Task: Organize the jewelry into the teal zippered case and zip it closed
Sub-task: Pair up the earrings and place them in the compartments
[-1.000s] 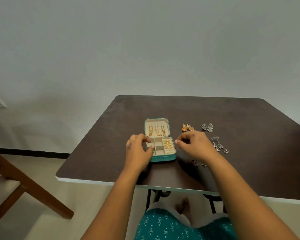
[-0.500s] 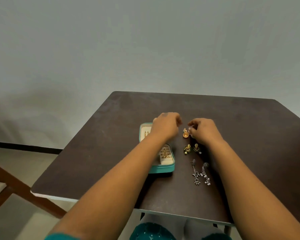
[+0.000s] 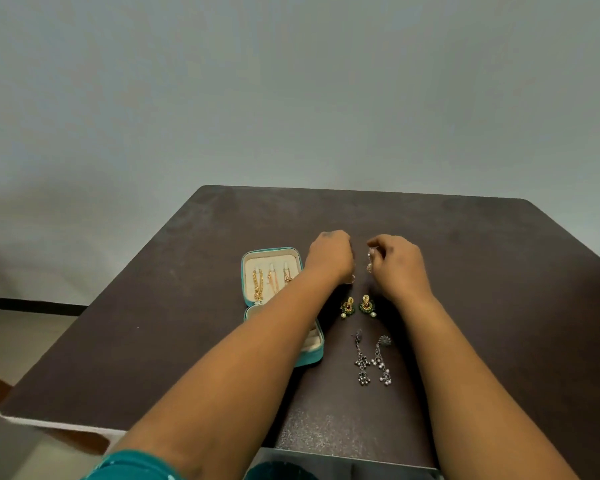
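Lying open on the dark, faintly speckled table (image 3: 187, 323), the teal zippered case (image 3: 310, 358) sits left of centre, its rounded-corner lid (image 3: 271, 252) flat and lined in cream, with three gold chains (image 3: 272, 280) hanging side by side down that lining. Its lower half is mostly hidden under the left forearm; only a cream-lined corner compartment shows, and its contents cannot be made out. Beyond the case, the left hand (image 3: 331, 256) is curled knuckles-up, something small and round peeking at its heel, though whether it grips it I cannot tell. Just right, the right hand (image 3: 397, 263) pinches a pale, rounded earring (image 3: 370, 261) between thumb and fingertips. Nearer the body lie two gold earrings with green stones and pearl drops (image 3: 357, 306), then two long silver dangling earrings (image 3: 373, 360), side by side on the tabletop.
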